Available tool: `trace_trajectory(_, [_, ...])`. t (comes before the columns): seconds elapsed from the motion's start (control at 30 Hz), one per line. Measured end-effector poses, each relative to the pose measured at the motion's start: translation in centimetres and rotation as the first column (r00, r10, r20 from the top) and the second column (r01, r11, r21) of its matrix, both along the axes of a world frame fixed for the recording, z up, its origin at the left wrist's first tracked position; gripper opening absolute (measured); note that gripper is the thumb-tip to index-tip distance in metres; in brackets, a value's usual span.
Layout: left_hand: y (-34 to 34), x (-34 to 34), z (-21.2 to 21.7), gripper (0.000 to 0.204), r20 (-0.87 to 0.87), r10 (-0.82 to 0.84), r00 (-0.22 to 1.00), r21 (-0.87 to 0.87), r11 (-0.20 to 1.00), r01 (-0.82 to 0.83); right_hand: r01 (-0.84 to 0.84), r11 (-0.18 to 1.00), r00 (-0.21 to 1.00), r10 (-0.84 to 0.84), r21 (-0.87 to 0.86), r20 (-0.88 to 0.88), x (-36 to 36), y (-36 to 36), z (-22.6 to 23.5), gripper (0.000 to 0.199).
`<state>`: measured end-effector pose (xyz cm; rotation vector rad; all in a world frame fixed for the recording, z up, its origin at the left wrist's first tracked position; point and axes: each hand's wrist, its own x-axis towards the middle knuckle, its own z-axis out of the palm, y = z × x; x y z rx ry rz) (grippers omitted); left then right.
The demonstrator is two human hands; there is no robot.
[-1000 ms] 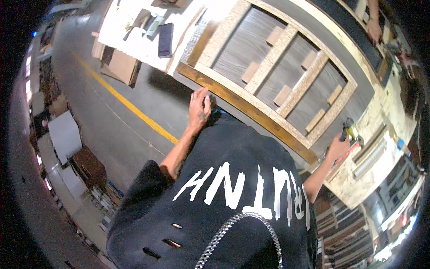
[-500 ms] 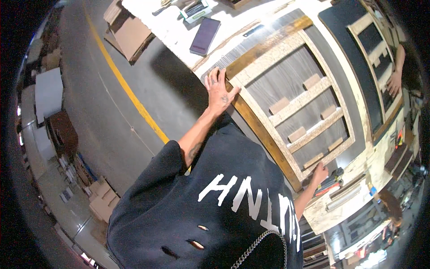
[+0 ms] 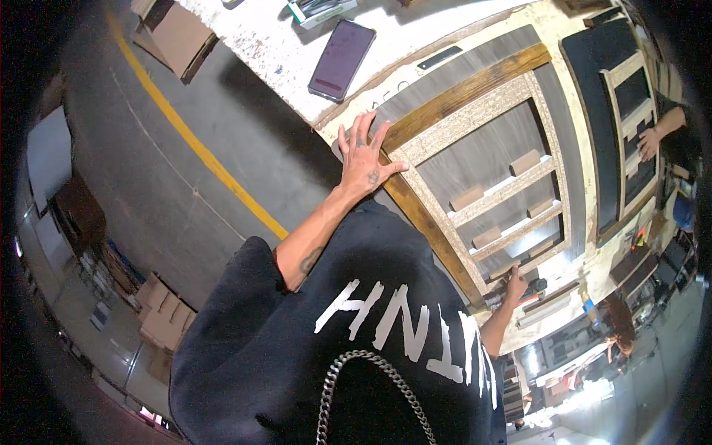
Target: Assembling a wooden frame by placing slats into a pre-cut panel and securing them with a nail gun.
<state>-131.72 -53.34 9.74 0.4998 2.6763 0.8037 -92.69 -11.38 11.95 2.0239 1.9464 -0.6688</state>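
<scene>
A pale chipboard frame [image 3: 512, 195] with crossbars lies on a grey wood-grain panel [image 3: 493, 111] on the workbench. Small wood blocks [image 3: 525, 162] sit along its crossbars. One stained brown wood strip [image 3: 467, 96] runs along the frame's far end, another brown strip [image 3: 430, 222] along its side nearest me. My left hand [image 3: 365, 163] is open, fingers spread over the corner where the strips meet, thumb on the chipboard. At the frame's right end, my right hand [image 3: 513, 288] has a finger stretched onto the chipboard edge; its other fingers are partly hidden.
A phone [image 3: 342, 61] and a box of small tools [image 3: 319, 9] are on the bench's far left. Across the bench, another person's hand [image 3: 650, 142] touches a similar frame [image 3: 630, 111] on a dark panel. Cardboard [image 3: 174, 38] stands on the floor beyond a yellow line [image 3: 185, 133].
My view has shifted, so the frame appears lower. My right hand has moved from beside the frame's end edge onto it, a finger now stretched out. My left hand remains at the corner, fingers spread wider.
</scene>
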Motion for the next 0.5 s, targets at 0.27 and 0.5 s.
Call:
trace_trajectory(0.27, [0.9,-0.7,2.1,0.094,0.078,-0.014,0.997,-0.107,0.994,0.022,-0.221,0.961,0.975,0.218,0.167,0.035,2.7,0.2,-1.6,0.059])
trace_trajectory(0.5, [0.1,-1.5,0.0,0.081,0.051,-0.070,0.996,-0.081,0.994,0.074,-0.147,0.989,0.983,0.146,0.003,0.113,2.3,-0.5,-0.1,0.082])
